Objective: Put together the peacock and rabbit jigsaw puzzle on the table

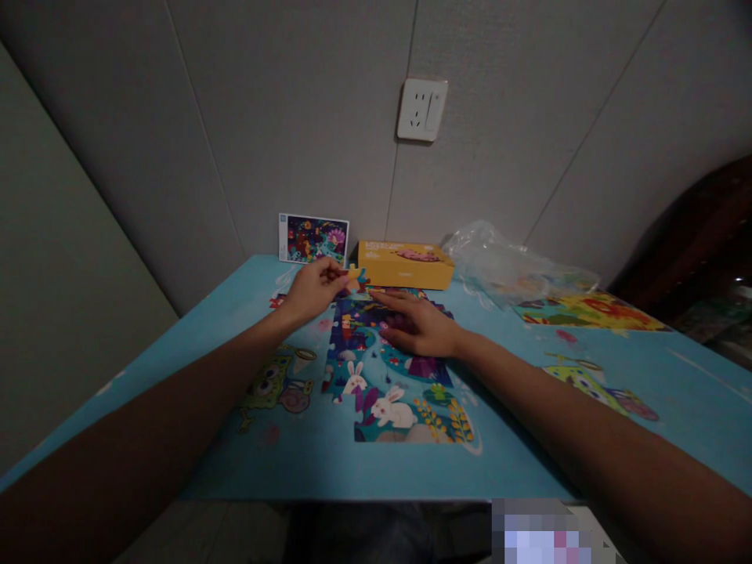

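A partly joined jigsaw puzzle [376, 368] with white rabbits, a blue stream and purple shapes lies in the middle of the table. My left hand [317, 288] pinches a puzzle piece [355, 279] with yellow, blue and red on it, held just above the puzzle's far left part. Flat on the puzzle's upper right rests my right hand [420, 323], its fingers stretched toward the far edge and holding nothing. That hand hides part of the picture. A few loose pieces [277, 301] lie by my left wrist.
A picture card [314, 239] leans against the wall, beside a yellow box [405, 265]. Right of the box lie a crumpled clear plastic bag [499, 262] and a flat colourful picture [593, 311]. The blue tablecloth [282, 462] has cartoon prints. A socket [421, 110] is on the wall.
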`<state>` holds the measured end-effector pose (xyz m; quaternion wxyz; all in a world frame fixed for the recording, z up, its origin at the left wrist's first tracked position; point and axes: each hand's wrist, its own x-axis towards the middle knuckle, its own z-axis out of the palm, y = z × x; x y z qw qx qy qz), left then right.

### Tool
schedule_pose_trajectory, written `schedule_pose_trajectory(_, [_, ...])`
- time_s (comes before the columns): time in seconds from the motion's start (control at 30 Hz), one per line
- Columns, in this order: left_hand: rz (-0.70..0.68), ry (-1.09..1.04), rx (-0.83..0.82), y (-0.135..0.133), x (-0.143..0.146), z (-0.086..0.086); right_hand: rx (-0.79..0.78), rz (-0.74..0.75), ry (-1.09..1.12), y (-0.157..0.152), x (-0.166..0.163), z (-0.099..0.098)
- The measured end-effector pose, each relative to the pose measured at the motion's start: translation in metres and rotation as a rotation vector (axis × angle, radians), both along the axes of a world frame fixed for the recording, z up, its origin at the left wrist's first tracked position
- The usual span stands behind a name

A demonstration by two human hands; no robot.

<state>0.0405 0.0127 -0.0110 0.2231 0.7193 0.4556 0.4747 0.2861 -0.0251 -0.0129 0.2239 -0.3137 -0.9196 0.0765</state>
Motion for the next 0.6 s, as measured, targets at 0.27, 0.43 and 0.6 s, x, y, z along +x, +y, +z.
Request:
schedule_pose_trajectory(0.27, [-0.232,0.107,-0.135,-0.009,0.009,-0.002,0.001,0.019,0.014,-0.002,-0.003,-0.002])
schedule_pose_trajectory(0.43, [0.225,0.492,-0.01,0.002,-0.004,-0.005,0.012,-0.319,0.0,0.002,0.0,0.002])
schedule_pose_trajectory(0.6, [0.568,0.767,-0.111,0.01,-0.02,-0.009,-0.047,-0.496,-0.142,0.008,0.004,0.0])
